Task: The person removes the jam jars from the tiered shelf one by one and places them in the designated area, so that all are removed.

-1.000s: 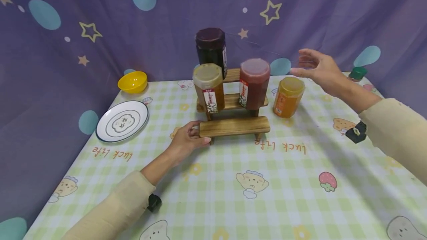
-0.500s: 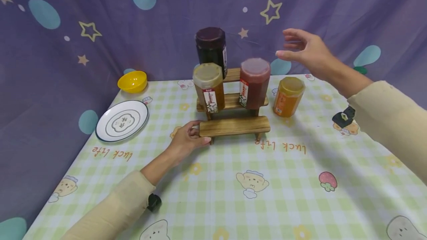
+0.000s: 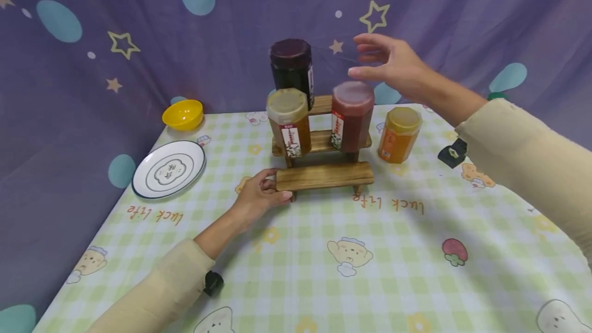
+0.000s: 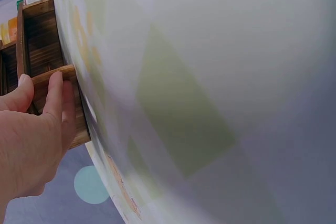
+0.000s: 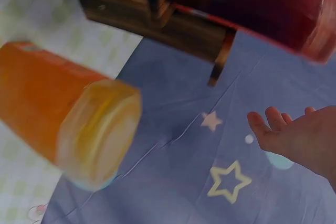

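Left hand [image 3: 257, 197] fingers clamped on rack [image 3: 324, 175] bottom step. Right hand [image 3: 393, 66] fingers apart above red jar [image 3: 351, 115]. Orange jar [image 3: 399, 134] on counter [image 3: 370, 251].

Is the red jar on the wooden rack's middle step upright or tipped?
Upright. The red jar stands on its base on the wooden rack, lid level on top; the right hand hovers above, not touching.

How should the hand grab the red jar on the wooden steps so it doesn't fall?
Probably from above and the right, fingers wrapped around the upper body just under the lid. The red jar stands upright on the middle step of the wooden rack, with the amber jar to its left and the dark jar behind. The open right hand hovers above it; the left hand holds the rack's bottom step.
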`<state>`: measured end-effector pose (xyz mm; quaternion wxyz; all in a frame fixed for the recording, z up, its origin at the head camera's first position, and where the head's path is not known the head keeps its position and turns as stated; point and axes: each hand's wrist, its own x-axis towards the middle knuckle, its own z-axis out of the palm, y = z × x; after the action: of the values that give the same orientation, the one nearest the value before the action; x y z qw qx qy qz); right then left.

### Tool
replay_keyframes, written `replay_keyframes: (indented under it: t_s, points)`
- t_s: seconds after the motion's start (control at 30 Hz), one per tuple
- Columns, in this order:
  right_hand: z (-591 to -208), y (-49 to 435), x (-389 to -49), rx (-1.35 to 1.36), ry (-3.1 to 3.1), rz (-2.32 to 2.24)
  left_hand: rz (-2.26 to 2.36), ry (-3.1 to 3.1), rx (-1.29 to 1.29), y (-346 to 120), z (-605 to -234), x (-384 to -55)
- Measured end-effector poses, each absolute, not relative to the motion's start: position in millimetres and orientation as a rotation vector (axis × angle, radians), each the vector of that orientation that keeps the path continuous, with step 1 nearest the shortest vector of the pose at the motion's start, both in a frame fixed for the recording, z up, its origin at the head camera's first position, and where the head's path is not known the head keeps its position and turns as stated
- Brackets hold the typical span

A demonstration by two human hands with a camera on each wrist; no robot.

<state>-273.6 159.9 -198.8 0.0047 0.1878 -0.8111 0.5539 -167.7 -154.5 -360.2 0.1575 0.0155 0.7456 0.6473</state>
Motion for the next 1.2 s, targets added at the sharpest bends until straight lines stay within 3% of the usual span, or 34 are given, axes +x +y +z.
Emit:
replay_keyframes:
  t_s: [0.63,1.2]
  points:
    - [-171,117,-286,0.783,-2.765,1.373,1.869,2.118,0.064,-151,-360,-168]
    - [-163,72,-299,0.942,-2.808,1.351,1.908,2.069,0.061,-152,-360,-166]
